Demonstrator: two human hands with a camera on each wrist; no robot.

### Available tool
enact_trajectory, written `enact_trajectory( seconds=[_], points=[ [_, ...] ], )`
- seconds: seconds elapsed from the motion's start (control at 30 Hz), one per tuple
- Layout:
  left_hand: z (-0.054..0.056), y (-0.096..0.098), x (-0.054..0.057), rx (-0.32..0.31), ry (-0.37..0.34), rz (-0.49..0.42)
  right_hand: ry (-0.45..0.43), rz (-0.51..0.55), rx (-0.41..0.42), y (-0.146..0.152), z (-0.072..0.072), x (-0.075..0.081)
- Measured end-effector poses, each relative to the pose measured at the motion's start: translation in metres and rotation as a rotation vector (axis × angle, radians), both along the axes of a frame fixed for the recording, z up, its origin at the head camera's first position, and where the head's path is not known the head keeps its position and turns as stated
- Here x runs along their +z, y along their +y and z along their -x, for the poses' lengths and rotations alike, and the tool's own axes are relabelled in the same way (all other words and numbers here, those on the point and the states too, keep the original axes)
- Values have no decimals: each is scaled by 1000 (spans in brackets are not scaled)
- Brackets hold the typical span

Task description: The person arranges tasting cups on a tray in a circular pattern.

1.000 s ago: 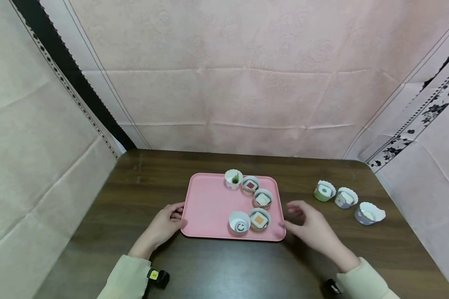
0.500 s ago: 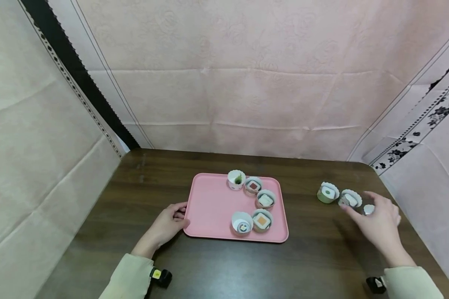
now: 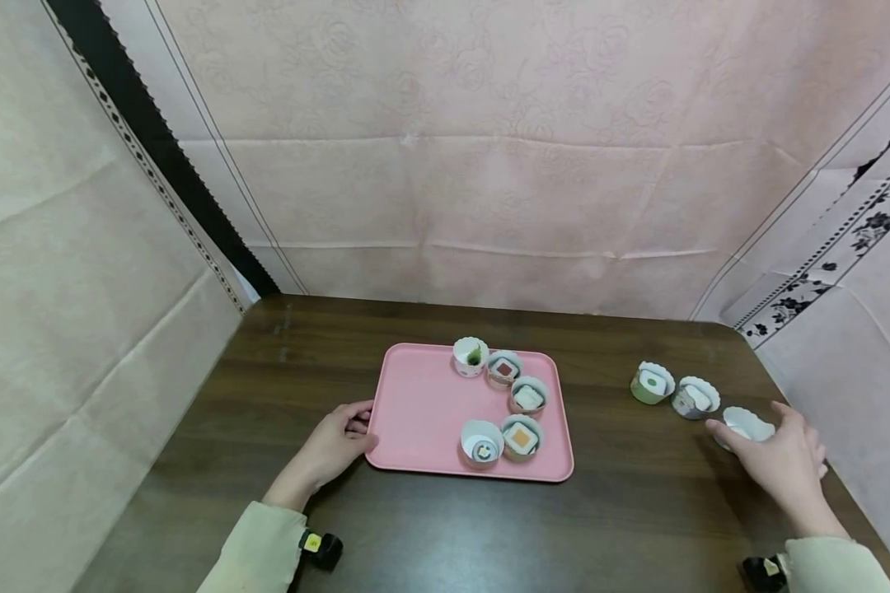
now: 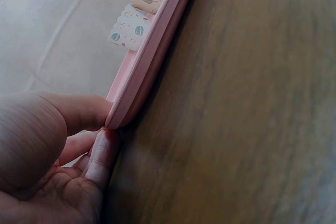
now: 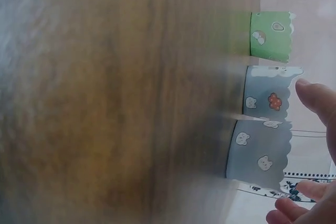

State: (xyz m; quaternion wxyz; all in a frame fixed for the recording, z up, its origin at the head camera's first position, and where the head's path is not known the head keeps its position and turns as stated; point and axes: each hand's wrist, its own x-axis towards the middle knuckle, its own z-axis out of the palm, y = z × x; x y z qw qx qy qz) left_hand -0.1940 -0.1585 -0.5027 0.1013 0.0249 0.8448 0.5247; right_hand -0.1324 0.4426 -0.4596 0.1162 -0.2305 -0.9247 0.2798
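Observation:
My left hand [image 3: 334, 449] pinches the left edge of a pink tray [image 3: 423, 399], thumb on top and fingers beneath in the left wrist view. Several paper baking cups stand on the tray's right half, such as a white one [image 3: 470, 356] with a green figure inside. Off to the right, my right hand [image 3: 786, 465] is spread around a blue-grey paper cup [image 5: 257, 153]. In the right wrist view its thumb [image 5: 317, 98] stays apart from that cup, near the rim of a second blue-grey cup [image 5: 265, 93]. A green paper cup [image 5: 271, 36] stands beyond.
The brown wooden table [image 3: 601, 527] carries the tray and the three cups in a slanting row on the right. Behind it hangs a pale pink cloth [image 3: 452, 189]. Light cloths hang on both sides, the right one [image 3: 853, 346] close to the table's edge.
My right hand has left the tray's right edge and moved right to the outermost loose cup. My left hand keeps its hold on the tray. The view has shifted slightly.

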Motion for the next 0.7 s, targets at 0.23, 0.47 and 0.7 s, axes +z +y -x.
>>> enact_trajectory(
  seconds=[0.23, 0.47, 0.7],
  points=[
    [-1, 0, 1, 1, -4, -5, -18, 52, 19, 4, 0, -3],
    [-1, 0, 1, 1, -11, -7, -51, 81, 26, 7, 1, -5],
    [-1, 1, 1, 5, -9, -1, -34, 88, 26, 11, 0, -13]
  ],
)
